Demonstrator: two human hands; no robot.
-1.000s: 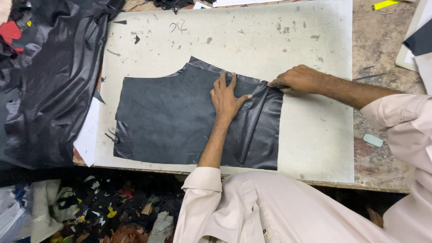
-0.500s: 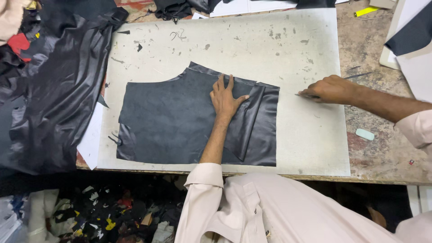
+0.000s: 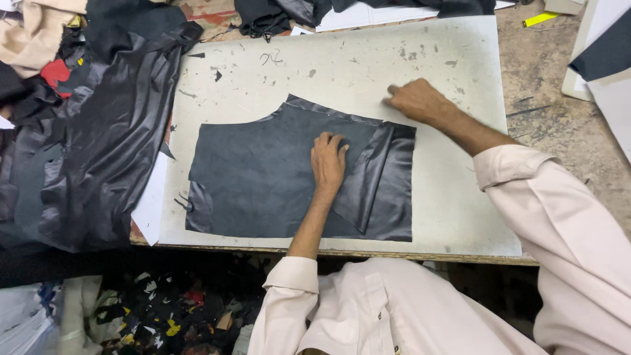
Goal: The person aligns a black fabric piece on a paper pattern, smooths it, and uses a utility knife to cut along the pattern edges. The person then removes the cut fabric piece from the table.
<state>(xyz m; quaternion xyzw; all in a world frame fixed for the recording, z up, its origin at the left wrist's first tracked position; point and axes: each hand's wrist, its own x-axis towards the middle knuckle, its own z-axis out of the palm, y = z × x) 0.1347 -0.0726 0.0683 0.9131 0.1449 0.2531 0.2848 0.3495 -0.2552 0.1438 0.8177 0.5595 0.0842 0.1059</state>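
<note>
A dark grey cut piece of leather (image 3: pixel 263 177) lies flat on a white cutting board (image 3: pixel 368 59). Its right end is folded over, which shows a shinier side (image 3: pixel 384 184). My left hand (image 3: pixel 328 162) rests palm down on the piece near the fold, fingers spread, holding nothing. My right hand (image 3: pixel 417 100) sits on the board just above the piece's upper right corner. Its fingers are curled and point left, and I cannot see whether anything is in them.
A heap of shiny black leather (image 3: pixel 98 138) hangs over the table's left side. More dark cloth (image 3: pixel 289 10) lies along the far edge. A yellow object (image 3: pixel 540 18) and a white panel with a dark piece (image 3: pixel 608 56) are at the right. Coloured scraps (image 3: pixel 164 315) litter the floor.
My right hand went out to the right of the leather piece, then came back left to its upper right corner. My left hand stayed pressed on the piece.
</note>
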